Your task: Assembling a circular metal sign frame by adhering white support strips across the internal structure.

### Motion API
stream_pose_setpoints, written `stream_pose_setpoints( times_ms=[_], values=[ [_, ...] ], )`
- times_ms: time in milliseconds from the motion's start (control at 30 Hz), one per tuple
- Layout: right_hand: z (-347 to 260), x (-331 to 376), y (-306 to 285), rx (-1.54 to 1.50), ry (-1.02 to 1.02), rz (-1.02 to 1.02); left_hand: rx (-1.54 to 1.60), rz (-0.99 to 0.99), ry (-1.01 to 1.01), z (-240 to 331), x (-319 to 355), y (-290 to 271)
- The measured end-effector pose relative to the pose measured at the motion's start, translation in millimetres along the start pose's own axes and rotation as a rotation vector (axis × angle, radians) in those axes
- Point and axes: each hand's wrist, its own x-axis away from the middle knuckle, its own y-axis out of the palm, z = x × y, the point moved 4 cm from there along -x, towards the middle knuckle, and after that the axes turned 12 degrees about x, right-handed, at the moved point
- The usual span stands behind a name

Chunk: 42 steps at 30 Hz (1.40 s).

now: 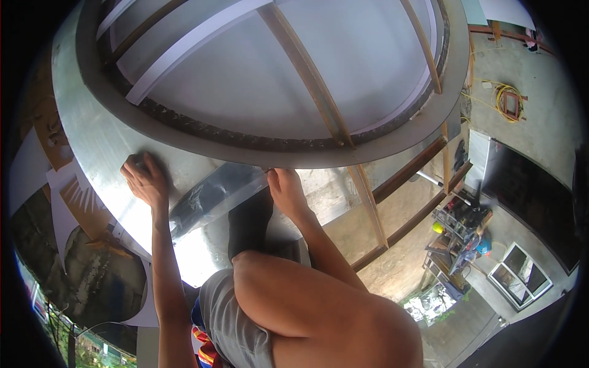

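A shiny metal sheet [98, 147] curves around the outside of a large round frame. My left hand [146, 179] rests on it with bent fingers, and I see nothing held there. A strip of clear plastic film [215, 199] lies wrinkled across the metal between my hands. The fingers of my right hand [286, 189] are pinched together at the film's upper right end, just under the frame's metal ring [245, 156]. A tiny dark spot shows at those fingertips; I cannot make it out. My bent leg is below, close to both forearms.
Brown metal bars [307, 73] cross the ring over pale sheeting. More brown bars [411, 172] stand at right, above the floor. Further right are a coiled yellow cable [508, 104], a black panel [531, 196], a cluttered rack [457, 242] and a white-framed window [519, 276]. Cut sheets [67, 190] lie at left.
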Motion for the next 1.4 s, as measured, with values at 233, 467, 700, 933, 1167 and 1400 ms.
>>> stream_pose_setpoints(
  times_ms=[233, 467, 700, 933, 1167, 1400],
  values=[
    [2.4, -6.3, -2.6, -0.001, 0.071, -0.122, -0.043, 0.018, 0.044, 6.0, 0.2, -0.2],
    [7.5, -23.3, -21.0, -0.113, 0.06, -0.163, -0.042, 0.012, 0.027, 0.3, 1.9, 0.8],
    [12.1, -28.9, -19.1, -0.044, 0.141, -0.353, 0.246, 0.091, -0.15, 17.6, -5.9, -20.9],
    [0.9, -19.2, -13.0, -0.096, 0.095, -0.213, 0.653, -0.079, 0.42, 183.3, -85.4, -86.7],
    [1.8, -17.2, -13.5, -0.091, 0.151, -0.209, 0.011, -0.61, 0.533, 257.3, -155.5, 30.9],
    [-2.1, -12.1, -13.4, -0.097, 0.166, -0.132, -0.042, -0.649, 0.612, 256.1, -162.9, 40.0]
  ],
)
